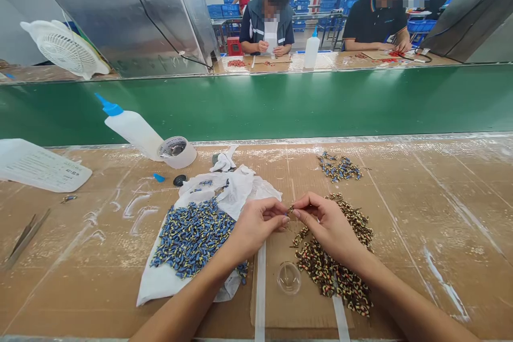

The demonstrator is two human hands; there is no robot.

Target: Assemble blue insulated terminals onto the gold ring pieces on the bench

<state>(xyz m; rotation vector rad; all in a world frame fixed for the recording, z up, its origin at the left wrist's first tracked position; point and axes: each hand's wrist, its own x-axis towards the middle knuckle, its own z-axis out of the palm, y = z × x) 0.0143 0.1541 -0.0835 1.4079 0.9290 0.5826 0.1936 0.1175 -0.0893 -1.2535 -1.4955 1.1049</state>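
My left hand [264, 220] and my right hand [320, 216] meet above a cardboard sheet [298, 312], fingertips pinched close together. A tiny dark piece [290, 209] shows between them; its exact kind is too small to make out. Under and beside my right hand spreads a pile of small dark, yellow and red pieces [340, 272]. To the left of my left hand, a heap of small blue and yellow pieces [192, 238] lies on a white plastic bag [154, 288]. A small clear round dish [289, 278] sits below my hands.
A squeeze bottle [134, 131] leans on a tape roll [177, 152]. Tweezers [26, 238] lie far left. A smaller blue and yellow pile [340, 167] sits behind my right hand. Beyond the green belt [280, 101], two people [266, 21] work at another bench.
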